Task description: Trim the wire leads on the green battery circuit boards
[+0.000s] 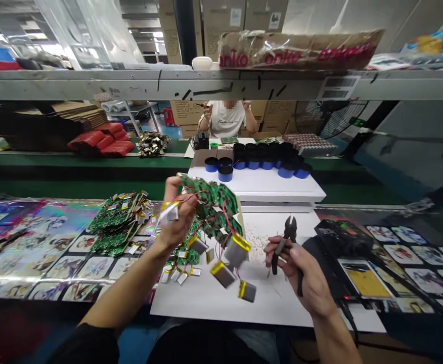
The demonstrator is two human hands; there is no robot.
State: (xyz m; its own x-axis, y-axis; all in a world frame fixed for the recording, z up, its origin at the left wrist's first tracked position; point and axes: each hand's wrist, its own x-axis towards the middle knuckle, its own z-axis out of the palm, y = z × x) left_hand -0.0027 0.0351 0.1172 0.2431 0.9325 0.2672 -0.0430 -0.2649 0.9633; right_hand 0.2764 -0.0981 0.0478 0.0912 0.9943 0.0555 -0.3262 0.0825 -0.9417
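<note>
My left hand [176, 217] grips a green circuit board panel [216, 205], raised and tilted above the white work surface [221, 301]. Several silver battery cells [223, 274] with yellow ends dangle from it on thin red and dark wires, some blurred. Below and behind the panel, more boards with small cells [183, 255] lie on the white surface. In my right hand [307, 275] is a pair of cutting pliers [290, 232], jaws pointing up and slightly parted, apart from the panel. Tiny pale clippings [257, 242] are scattered between the two hands.
To the left stands a stack of green boards [113, 222] with cells. Blue-and-black round parts [225, 173] sit on a white raised platform [259, 189] ahead. A black device [343, 237] with cables is on the right. Across the green belt [145, 177], a person [227, 119] sits. A shelf beam [130, 83] crosses overhead.
</note>
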